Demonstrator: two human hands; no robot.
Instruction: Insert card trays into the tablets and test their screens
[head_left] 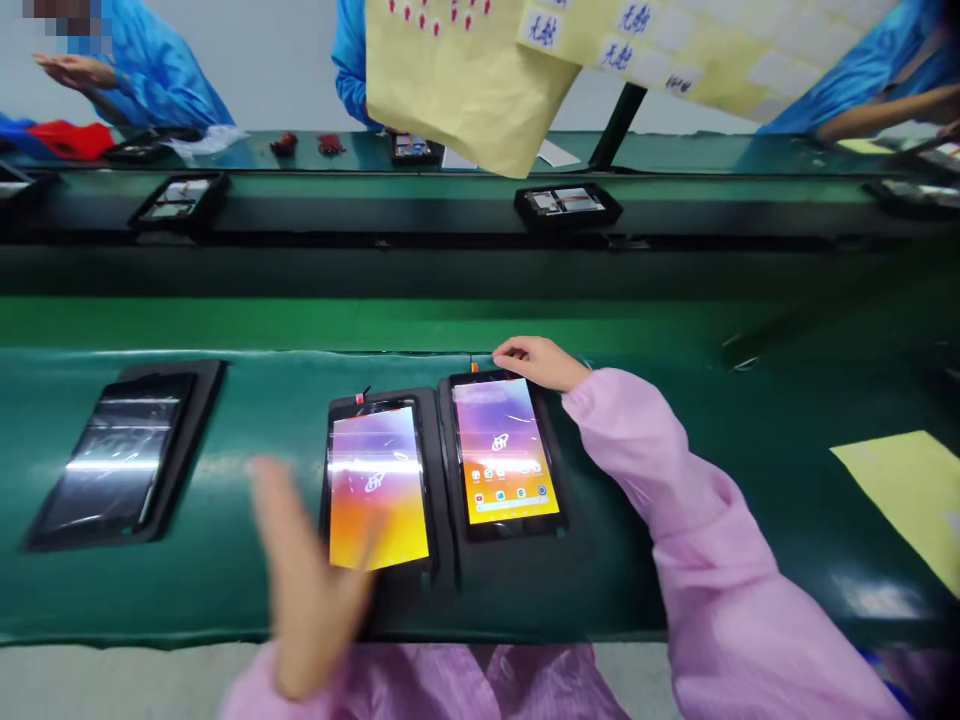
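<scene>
Two lit tablets lie side by side on black pads in front of me. The right tablet shows a home screen with icons; the left tablet shows the same purple-to-yellow wallpaper. My right hand is at the top edge of the right tablet, its fingers bent and drawn together beside a small orange tab. Whatever they pinch, if anything, is hidden. My left hand, blurred by motion, hovers at the lower left of the left tablet with thumb and finger spread and nothing held. A red tab sticks up from that tablet's top.
A dark-screened tablet rests on a black pad at left. Yellow paper lies at right. Beyond the green bench, opened devices sit in black trays along a dark strip. Yellow sheets hang above; people in blue sleeves are opposite.
</scene>
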